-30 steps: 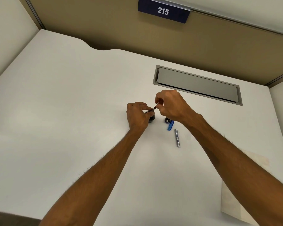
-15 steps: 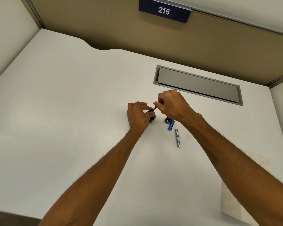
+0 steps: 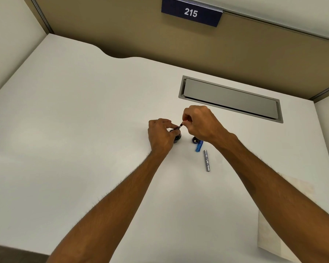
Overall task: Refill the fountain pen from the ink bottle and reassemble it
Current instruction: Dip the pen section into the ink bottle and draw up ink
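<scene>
A small dark ink bottle [image 3: 177, 137] stands on the white desk, mostly hidden behind my left hand [image 3: 160, 134], whose fingers wrap it. My right hand [image 3: 199, 123] pinches a thin dark pen part [image 3: 180, 126] that slants down into the bottle's mouth. Just right of the bottle lies a dark round bottle cap [image 3: 194, 140], partly under my right wrist. A blue pen piece [image 3: 199, 146] lies beside the cap. A silver pen barrel [image 3: 206, 160] lies nearer to me, pointing away.
A grey cable hatch [image 3: 230, 98] is set into the desk behind my hands. A sheet of pale paper [image 3: 285, 215] lies at the near right. A brown partition with a "215" sign [image 3: 191, 13] closes the far side.
My right hand has shifted slightly, with the pen part staying at the bottle's mouth. The left hand and the loose parts have not moved.
</scene>
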